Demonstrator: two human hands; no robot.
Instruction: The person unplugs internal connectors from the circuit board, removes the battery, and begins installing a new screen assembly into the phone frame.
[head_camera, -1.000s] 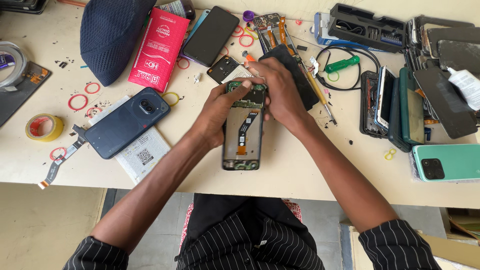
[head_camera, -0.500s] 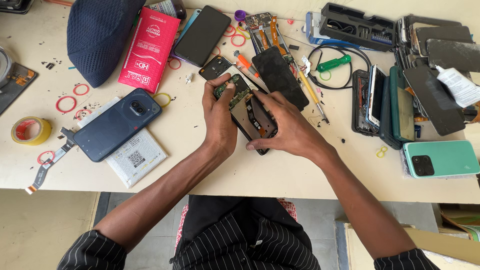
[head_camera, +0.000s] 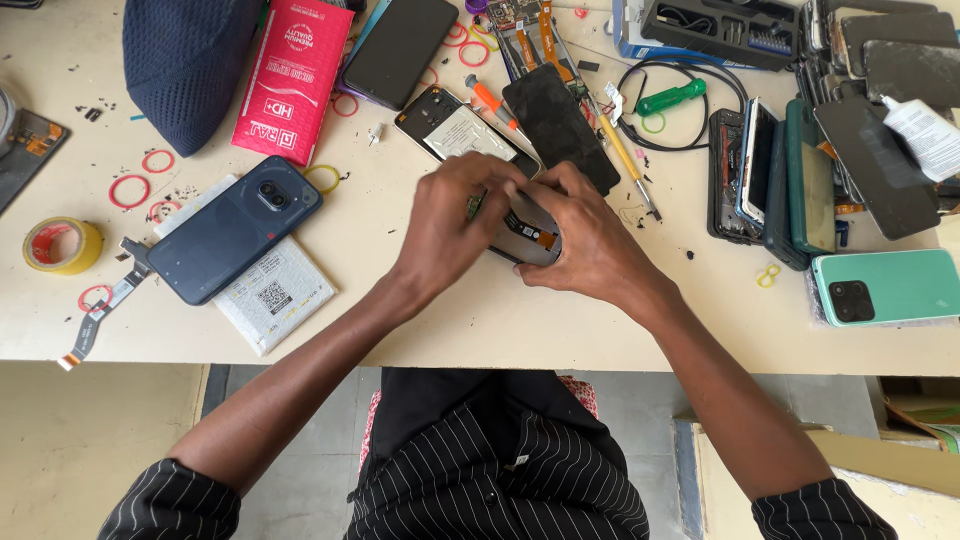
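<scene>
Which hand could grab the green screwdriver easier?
Probably the right hand. The green screwdriver lies on the right side of the table, beyond that hand, while the left hand would have to cross over the opened phone both hands hold.

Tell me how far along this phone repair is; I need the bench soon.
Done: the opened phone has its back off, board exposed. In hand: left hand and right hand both grip it above the table. Left: it remains uncovered; closing up isn't visible.
</scene>
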